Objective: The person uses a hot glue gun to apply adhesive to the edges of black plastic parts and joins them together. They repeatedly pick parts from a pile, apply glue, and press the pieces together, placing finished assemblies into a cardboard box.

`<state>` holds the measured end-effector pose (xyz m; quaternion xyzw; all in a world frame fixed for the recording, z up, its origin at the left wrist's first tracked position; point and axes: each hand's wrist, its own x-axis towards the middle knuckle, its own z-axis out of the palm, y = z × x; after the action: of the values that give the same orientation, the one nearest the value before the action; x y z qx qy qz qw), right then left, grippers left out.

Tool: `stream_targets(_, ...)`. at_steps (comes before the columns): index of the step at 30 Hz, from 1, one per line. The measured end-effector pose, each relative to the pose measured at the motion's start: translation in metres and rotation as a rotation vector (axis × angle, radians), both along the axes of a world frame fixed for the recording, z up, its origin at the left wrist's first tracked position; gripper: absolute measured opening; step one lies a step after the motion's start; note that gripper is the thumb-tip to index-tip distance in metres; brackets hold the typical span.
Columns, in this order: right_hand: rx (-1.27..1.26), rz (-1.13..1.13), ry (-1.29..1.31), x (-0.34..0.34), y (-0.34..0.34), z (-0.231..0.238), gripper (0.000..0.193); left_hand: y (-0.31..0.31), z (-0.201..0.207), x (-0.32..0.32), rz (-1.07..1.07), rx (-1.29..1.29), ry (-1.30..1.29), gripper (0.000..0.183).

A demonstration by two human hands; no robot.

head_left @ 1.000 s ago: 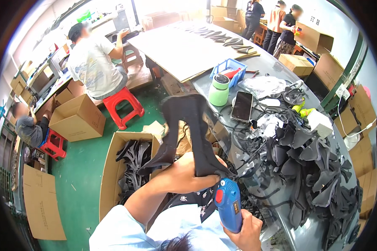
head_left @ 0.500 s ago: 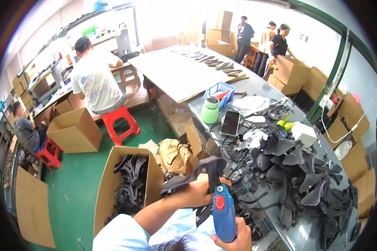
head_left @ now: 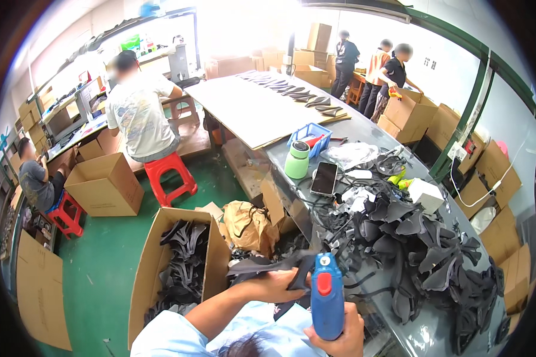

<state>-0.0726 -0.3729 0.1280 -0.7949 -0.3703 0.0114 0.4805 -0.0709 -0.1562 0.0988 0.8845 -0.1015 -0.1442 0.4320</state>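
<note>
My left hand (head_left: 275,287) is closed on a thin, curved, dark grey foam-like piece (head_left: 265,265), which stretches out to the left of the fingers. In my right hand (head_left: 346,334) is a blue handheld power tool (head_left: 327,309) with a red button, held upright by its lower body. The tool's far end meets the right part of the foam-like piece; its working tip is hidden. To the right, a big heap of similar dark pieces (head_left: 399,238) covers the metal table (head_left: 372,324). More such pieces (head_left: 181,262) fill an open cardboard box (head_left: 220,256) to the left.
Beyond the heap are a green bottle (head_left: 296,160), a phone (head_left: 324,178), a blue basket (head_left: 321,143) and a white box (head_left: 426,195). A brown bag (head_left: 250,226) lies beside the carton. Several people work farther off, one on a red stool (head_left: 170,178).
The dark foam-like piece has dropped lower and lies flatter; its raised loop is gone. The blue tool and my right hand have shifted slightly right and up. My left hand still grips the piece.
</note>
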Motion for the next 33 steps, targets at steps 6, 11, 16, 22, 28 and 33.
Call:
stream_targets(6, 0.137, -0.171, 0.082, 0.003, 0.009, -0.013, 0.062, -0.011, -0.027, -0.014, -0.146, -0.892, 0.173, 0.060)
stream_targets(11, 0.032, -0.020, 0.140, -0.005, 0.014, -0.008, 0.059, -0.042, 0.007, -0.007, 0.243, -1.661, 0.081, 0.067)
stream_targets(16, -0.008, 0.005, 0.173, -0.013, 0.010, -0.011, 0.061, -0.029, -0.008, 0.026, 0.670, -1.471, -0.427, 0.032)
stream_targets(22, -0.091, -0.146, 0.100, -0.007, -0.009, -0.025, 0.060, -0.012, 0.006, 0.014, 0.480, -1.408, -0.421, 0.025)
stream_targets(28, -0.095, -0.112, 0.095, -0.006, -0.007, -0.025, 0.059, -0.004, 0.003, 0.012, 0.443, -1.235, -0.389, 0.026)
stream_targets(33, -0.108, -0.098, 0.074, 0.000, -0.006, -0.029, 0.060, -0.001, 0.002, 0.012, 0.436, -1.130, -0.371, 0.027)
